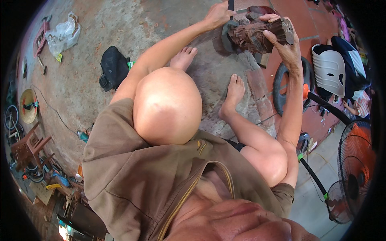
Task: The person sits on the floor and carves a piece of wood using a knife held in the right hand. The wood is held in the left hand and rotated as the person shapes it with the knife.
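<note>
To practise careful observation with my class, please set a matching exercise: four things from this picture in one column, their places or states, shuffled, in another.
Column one
1. Dark brown wood carving
2. Straw hat
3. Plastic bag
4. Fan

Column two
A. Near the picture's right edge
B. Crumpled and translucent
C. Held by the right hand
D. Near the left edge, about mid-height

Pairs: 1-C; 2-D; 3-B; 4-A

I see that the wide view looks steeply down from the person's head (pixel 241 221), near to the brown shirt (pixel 169 172) at seven o'clock, farther from the left hand (pixel 219 16) near twelve and right hand (pixel 287 46) toward two.
</note>
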Tool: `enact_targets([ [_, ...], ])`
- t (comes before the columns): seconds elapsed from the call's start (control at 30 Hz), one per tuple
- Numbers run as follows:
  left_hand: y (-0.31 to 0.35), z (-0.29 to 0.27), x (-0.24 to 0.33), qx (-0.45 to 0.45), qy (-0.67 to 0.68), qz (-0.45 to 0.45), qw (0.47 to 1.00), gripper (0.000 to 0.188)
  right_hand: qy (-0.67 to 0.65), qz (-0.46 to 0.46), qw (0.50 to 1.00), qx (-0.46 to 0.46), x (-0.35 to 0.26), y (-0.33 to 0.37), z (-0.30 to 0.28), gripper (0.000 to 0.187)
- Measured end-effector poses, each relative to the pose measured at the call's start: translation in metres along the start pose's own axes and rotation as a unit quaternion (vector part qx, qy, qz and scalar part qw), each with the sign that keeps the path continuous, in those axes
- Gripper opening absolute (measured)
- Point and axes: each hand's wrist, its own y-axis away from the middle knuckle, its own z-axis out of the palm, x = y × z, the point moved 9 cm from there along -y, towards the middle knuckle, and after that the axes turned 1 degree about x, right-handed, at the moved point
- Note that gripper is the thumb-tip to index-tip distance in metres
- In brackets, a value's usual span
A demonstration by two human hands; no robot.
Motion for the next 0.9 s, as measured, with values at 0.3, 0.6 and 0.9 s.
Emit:
enact_targets([
  [0.3,0.015,0.008,-0.009,-0.072,0.091,-0.159,0.981,0.03,-0.04,0.028,0.999,0.008,0.01,0.004,-0.004,0.027],
  [0.6,0.001,0.015,-0.04,-0.084,0.147,-0.186,0.968,0.027,0.005,0.0,1.0,0.004,0.0,0.001,0.0,0.028],
  [0.9,0.016,0.022,-0.024,-0.102,0.104,-0.196,0.97,0.025,-0.035,0.015,0.999,0.004,0.006,0.004,-0.001,0.028],
])
